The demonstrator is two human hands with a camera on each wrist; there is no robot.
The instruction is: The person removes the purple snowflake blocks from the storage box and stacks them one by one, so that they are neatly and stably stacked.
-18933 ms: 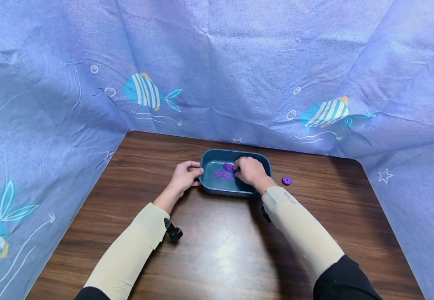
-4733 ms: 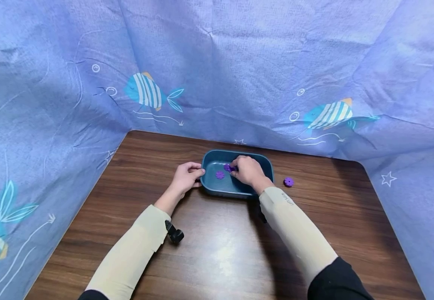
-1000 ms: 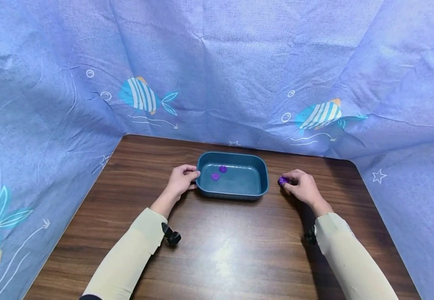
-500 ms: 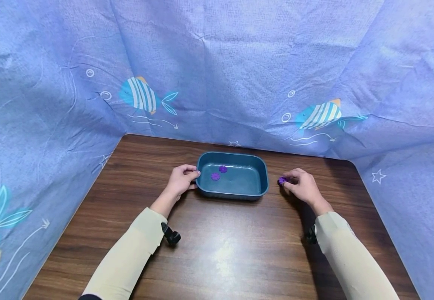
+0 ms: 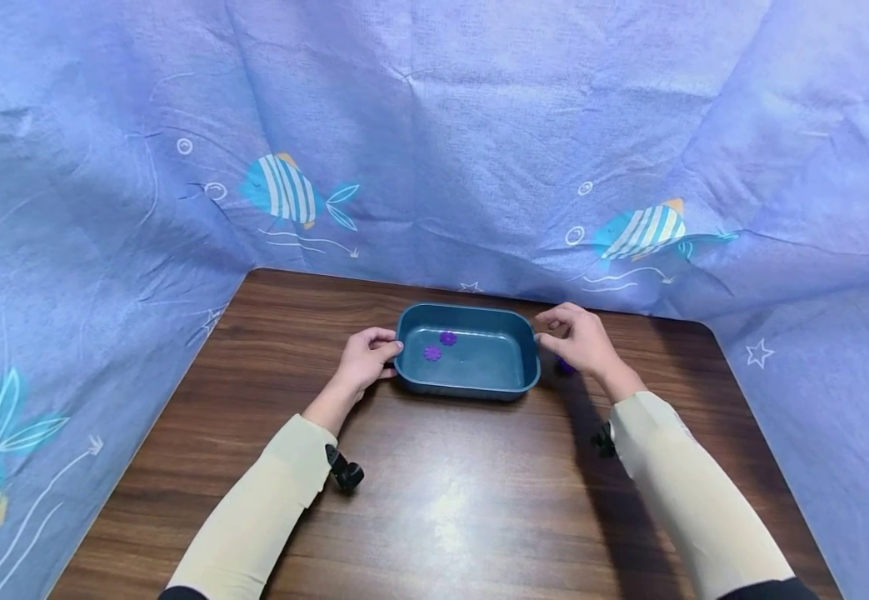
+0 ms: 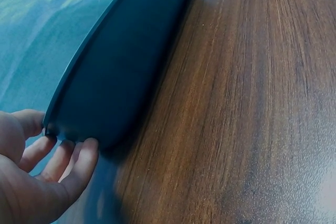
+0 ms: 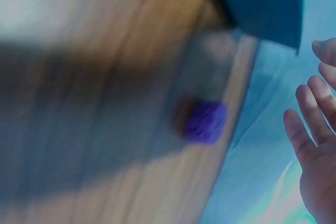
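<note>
A dark teal rectangular tub (image 5: 471, 390) sits on the table, with two flat purple flower-shaped discs (image 5: 432, 353) lying in its left part. My left hand (image 5: 362, 360) holds the tub's left end; the left wrist view has the thumb at the rim and the fingers against the outer wall. Just off the tub's right end, my right hand (image 5: 580, 340) is raised with nothing between thumb and fingers. Beneath it stands a small stack of purple discs (image 7: 207, 123), blurred in the right wrist view and mostly covered by the hand in the head view.
The brown wooden table (image 5: 404, 500) meets a blue fish-print cloth (image 5: 479, 167) behind and at both sides. Each wrist carries a small black camera (image 5: 346, 473).
Several discs lay in the tub earlier; two lie there now. My right hand has left the stack beside the tub and moved up and left toward the rim. The left hand stays put.
</note>
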